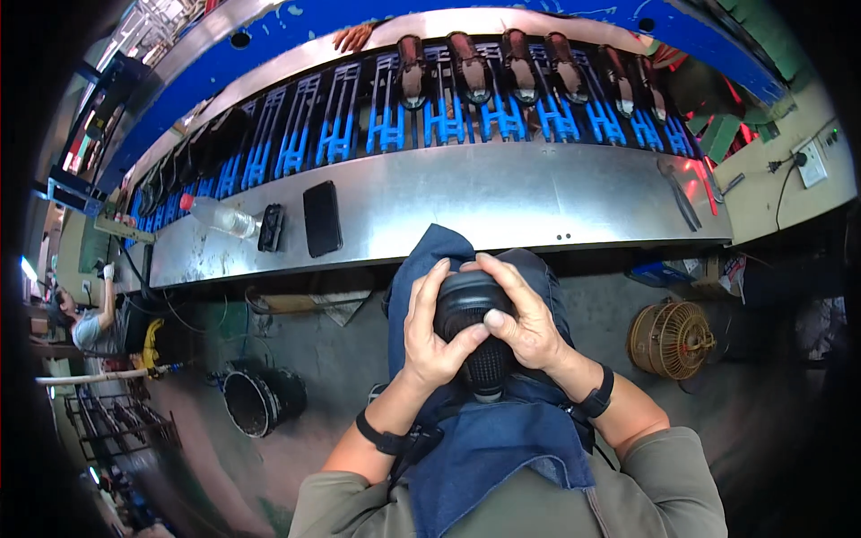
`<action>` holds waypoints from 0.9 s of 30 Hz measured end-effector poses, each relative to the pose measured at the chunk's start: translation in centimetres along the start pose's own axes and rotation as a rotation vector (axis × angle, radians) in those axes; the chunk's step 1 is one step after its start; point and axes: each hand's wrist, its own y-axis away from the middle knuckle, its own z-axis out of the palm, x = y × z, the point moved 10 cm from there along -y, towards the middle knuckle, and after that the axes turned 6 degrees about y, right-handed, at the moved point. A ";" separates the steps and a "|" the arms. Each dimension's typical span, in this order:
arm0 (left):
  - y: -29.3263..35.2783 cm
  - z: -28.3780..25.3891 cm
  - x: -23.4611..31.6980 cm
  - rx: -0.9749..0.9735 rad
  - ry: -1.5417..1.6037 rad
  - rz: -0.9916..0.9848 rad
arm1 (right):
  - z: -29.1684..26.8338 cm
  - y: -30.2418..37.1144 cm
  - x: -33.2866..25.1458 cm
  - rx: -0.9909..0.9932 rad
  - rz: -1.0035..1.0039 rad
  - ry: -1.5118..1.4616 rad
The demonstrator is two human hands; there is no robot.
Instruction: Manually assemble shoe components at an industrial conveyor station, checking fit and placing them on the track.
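A black shoe (468, 294) rests sole up over my lap, its textured black tread facing me. My left hand (430, 336) grips it from the left side, thumb pressed on the sole. From the right side my right hand (531, 325) is wrapped round the same shoe, its thumb also on the sole near the other thumb. The fingertips of both hands curl over the shoe's far end. Beneath it, a dark blue cloth (502, 457) is spread across my lap. The shoe's upper is mostly hidden.
Ahead lies a metal bench (430, 193) with a phone (322, 220), a small black object (271, 228), a plastic bottle (224, 218) and tongs-like tools (682, 197). Beyond it, blue racks (390, 130) carry several brown shoes (470, 65). A bucket (254, 401) and wire-caged fan (673, 341) flank me. Another person (94, 327) is left.
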 end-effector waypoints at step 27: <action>-6.8 6.1 -11.4 -0.352 0.016 -0.422 | -15.8 -5.1 14.2 0.064 0.739 0.097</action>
